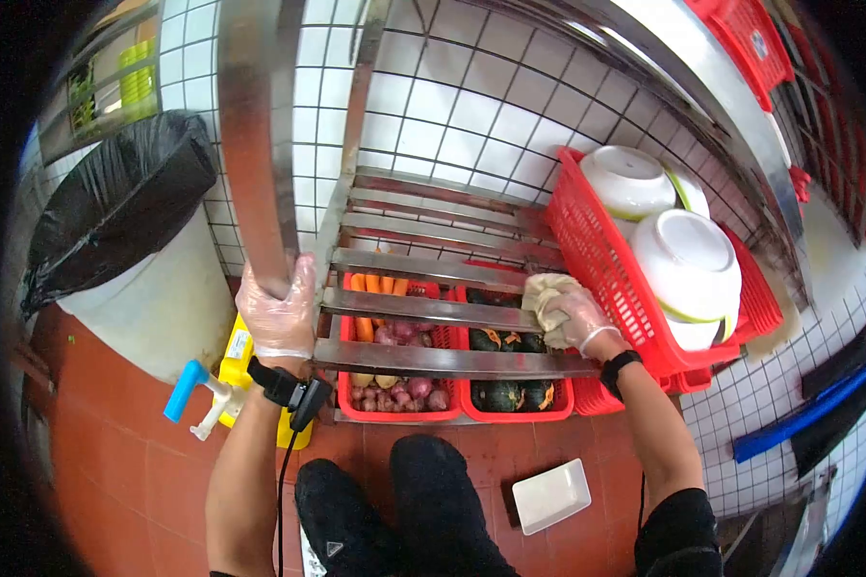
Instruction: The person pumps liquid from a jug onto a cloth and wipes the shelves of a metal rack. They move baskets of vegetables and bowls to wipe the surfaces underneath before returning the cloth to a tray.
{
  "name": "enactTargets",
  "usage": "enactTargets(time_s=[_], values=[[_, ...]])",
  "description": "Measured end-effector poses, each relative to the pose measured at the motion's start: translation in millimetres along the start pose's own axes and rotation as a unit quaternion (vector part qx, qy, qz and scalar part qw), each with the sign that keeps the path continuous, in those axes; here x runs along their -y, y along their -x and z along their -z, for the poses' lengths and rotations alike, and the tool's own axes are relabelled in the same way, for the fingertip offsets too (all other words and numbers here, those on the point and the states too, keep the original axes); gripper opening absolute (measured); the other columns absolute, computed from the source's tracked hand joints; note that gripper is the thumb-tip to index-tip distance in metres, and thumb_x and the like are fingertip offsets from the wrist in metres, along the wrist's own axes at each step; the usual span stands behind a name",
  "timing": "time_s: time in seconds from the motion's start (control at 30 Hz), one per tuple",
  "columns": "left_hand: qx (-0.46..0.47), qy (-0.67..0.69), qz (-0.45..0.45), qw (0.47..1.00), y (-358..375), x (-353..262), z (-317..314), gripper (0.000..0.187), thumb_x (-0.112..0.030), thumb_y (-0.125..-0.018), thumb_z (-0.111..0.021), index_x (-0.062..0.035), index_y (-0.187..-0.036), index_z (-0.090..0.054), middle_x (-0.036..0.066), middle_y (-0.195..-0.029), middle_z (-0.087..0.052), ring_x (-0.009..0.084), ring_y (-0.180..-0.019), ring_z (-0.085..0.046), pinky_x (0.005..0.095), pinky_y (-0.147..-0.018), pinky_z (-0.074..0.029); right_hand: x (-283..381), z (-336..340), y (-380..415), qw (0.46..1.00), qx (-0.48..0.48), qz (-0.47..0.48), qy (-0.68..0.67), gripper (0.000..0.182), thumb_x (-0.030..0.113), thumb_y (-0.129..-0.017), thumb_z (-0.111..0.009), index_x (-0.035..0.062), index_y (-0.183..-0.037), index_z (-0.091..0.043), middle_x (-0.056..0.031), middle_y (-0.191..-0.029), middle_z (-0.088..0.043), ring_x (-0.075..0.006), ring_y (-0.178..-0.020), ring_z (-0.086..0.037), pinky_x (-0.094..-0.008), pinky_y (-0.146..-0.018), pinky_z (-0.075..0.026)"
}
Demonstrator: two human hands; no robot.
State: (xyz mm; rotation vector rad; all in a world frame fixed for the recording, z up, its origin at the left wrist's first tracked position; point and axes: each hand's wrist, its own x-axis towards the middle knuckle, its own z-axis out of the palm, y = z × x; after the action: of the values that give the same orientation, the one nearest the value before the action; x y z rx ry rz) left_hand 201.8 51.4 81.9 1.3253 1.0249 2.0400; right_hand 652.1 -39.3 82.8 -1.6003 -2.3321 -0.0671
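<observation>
Head view: at far left, a black bag (125,207) covers the top of a white bin (154,313) on the red tiled floor (144,471). Just right of it sits a yellow container (238,361) with a blue-topped pump (191,387). The left hand (277,315), in a clear glove, is clasped around an upright metal post (260,144) of the rack. From there a slatted metal shelf (452,357) runs right. Beneath its slats stand two red baskets side by side: the left basket (404,416) holds carrots and onions, the right basket (520,416) dark green squashes. The right hand (585,319), also gloved, is closed over a bunched pale cloth (547,293) on the slats. Nearer the person, a white tray (551,496) lies on the floor. Just beside the right hand, a large red basket (597,260) on the shelf holds upturned white bowls (685,264).
</observation>
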Motion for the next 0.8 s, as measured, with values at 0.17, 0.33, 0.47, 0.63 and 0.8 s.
enactTargets(time_s=[0.17,0.33,0.47,0.63,0.8], values=[[0.001,-0.034,-0.055,0.998,2,4,-1,0.025,-0.009,-0.087,-0.078,0.0004,-0.103,-0.061,0.000,-0.085,-0.063,0.0062,-0.068,-0.055,0.0228,-0.058,-0.046,54,-18,-34,0.981,0.089,-0.111,0.129,0.048,0.006,-0.069,-0.071,0.0190,-0.115,-0.067,-0.0101,-0.123,-0.063,-0.0365,-0.120,-0.055,-0.0465,-0.097,-0.050],[0.011,-0.019,-0.019,1.000,3,-1,0,0.022,-0.009,-0.089,-0.076,-0.0011,-0.102,-0.061,0.000,-0.083,-0.063,0.0055,-0.070,-0.055,0.0229,-0.059,-0.046,145,-46,-112,0.991,0.010,0.136,-0.001,0.032,0.000,-0.065,-0.065,0.0169,-0.092,-0.068,-0.0074,-0.100,-0.065,-0.0314,-0.102,-0.061,-0.0450,-0.094,-0.048],[0.020,-0.043,-0.030,0.998,3,-10,0,0.019,-0.011,-0.089,-0.076,-0.0021,-0.098,-0.061,-0.001,-0.082,-0.063,0.0058,-0.071,-0.055,0.0238,-0.062,-0.047,204,-90,-167,0.987,0.000,0.155,-0.045,0.042,-0.001,-0.064,-0.067,0.0119,-0.104,-0.068,-0.0114,-0.111,-0.065,-0.0351,-0.104,-0.060,-0.0431,-0.091,-0.050],[0.009,-0.006,-0.021,1.000,3,-10,0,0.023,-0.013,-0.084,-0.079,-0.0016,-0.095,-0.062,0.004,-0.079,-0.067,0.0091,-0.071,-0.058,0.0291,-0.067,-0.050,219,-52,-165,0.984,0.007,0.166,-0.068,0.032,-0.002,-0.070,-0.061,0.0090,-0.099,-0.070,-0.0140,-0.105,-0.067,-0.0376,-0.108,-0.059,-0.0434,-0.094,-0.050],[0.025,-0.033,-0.002,0.999,0,-3,4,0.028,-0.017,-0.084,-0.080,-0.0002,-0.099,-0.063,0.007,-0.081,-0.069,0.0128,-0.071,-0.059,0.0311,-0.069,-0.051,271,-46,-153,0.981,0.039,0.179,-0.070,0.033,-0.003,-0.071,-0.058,0.0050,-0.101,-0.069,-0.0203,-0.104,-0.067,-0.0433,-0.099,-0.064,-0.0484,-0.089,-0.052]])
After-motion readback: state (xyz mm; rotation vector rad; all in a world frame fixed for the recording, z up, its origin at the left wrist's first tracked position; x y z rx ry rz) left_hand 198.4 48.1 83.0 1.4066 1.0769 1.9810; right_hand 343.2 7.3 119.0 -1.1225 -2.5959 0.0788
